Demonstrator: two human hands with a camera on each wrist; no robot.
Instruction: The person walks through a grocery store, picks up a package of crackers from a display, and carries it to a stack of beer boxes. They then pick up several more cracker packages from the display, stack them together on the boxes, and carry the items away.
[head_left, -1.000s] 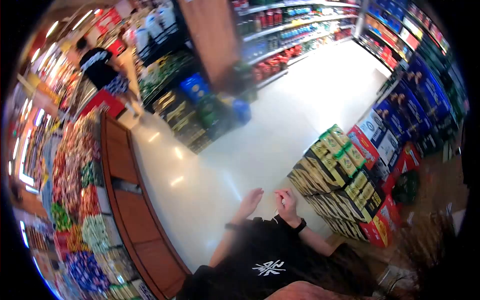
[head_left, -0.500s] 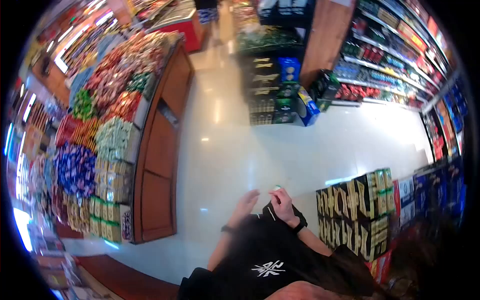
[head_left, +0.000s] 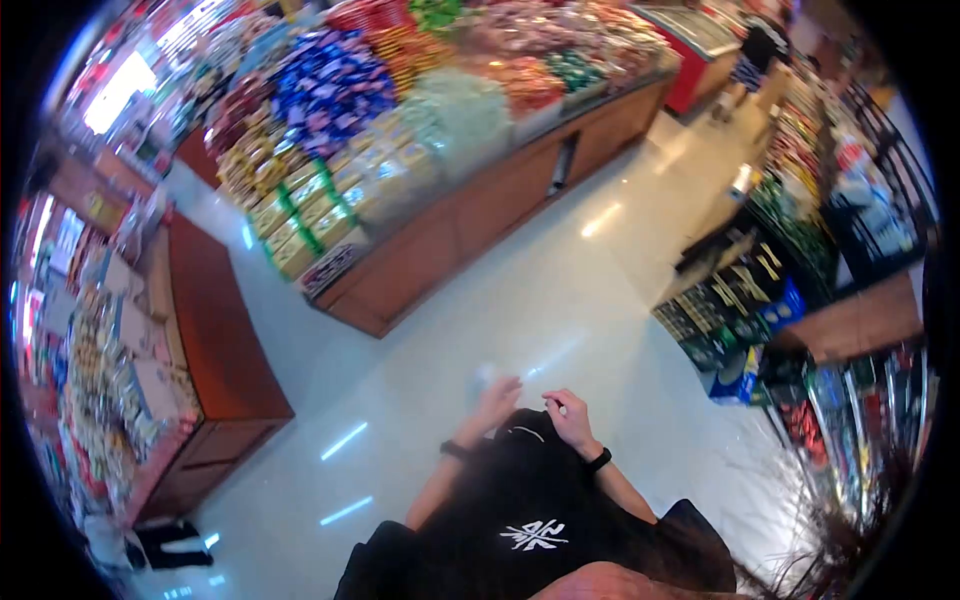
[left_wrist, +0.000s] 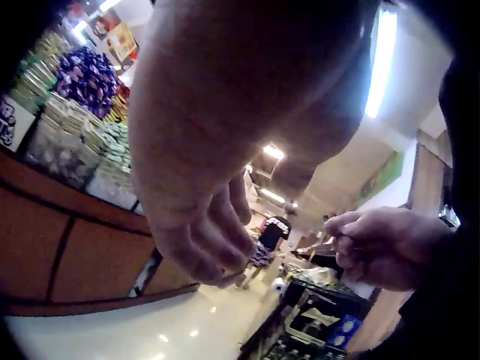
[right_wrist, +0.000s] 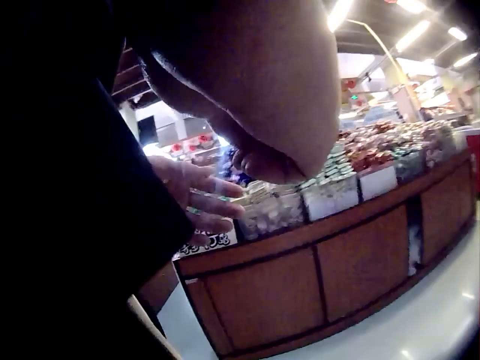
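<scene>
In the head view my left hand [head_left: 497, 403] is held out before the black shirt, its fingers loosely extended and nothing between them. The right wrist view shows that left hand [right_wrist: 199, 196] with its fingers slightly spread. Beside it, a short gap away, my right hand [head_left: 572, 422] has curled fingers, with a small white object [head_left: 563, 410] pinched at the fingertips; I cannot tell its kind. The left wrist view shows the right hand [left_wrist: 386, 246] with fingers bunched against the thumb. A wooden candy counter [head_left: 480, 230] stands ahead, out of reach, heaped with wrapped sweets [head_left: 335, 88].
A second wooden counter [head_left: 225, 320] stands at the left, past an aisle of pale shiny floor [head_left: 440, 350]. Stacked drink cartons [head_left: 725, 300] and shelves [head_left: 850, 410] line the right. Farther off, a person in black [head_left: 760, 50] is by a red freezer [head_left: 690, 60].
My view has swung left, so the candy counter moves from the left to the middle and the second counter comes in. Both hands stay before the shirt; the stacked cartons near me have left view.
</scene>
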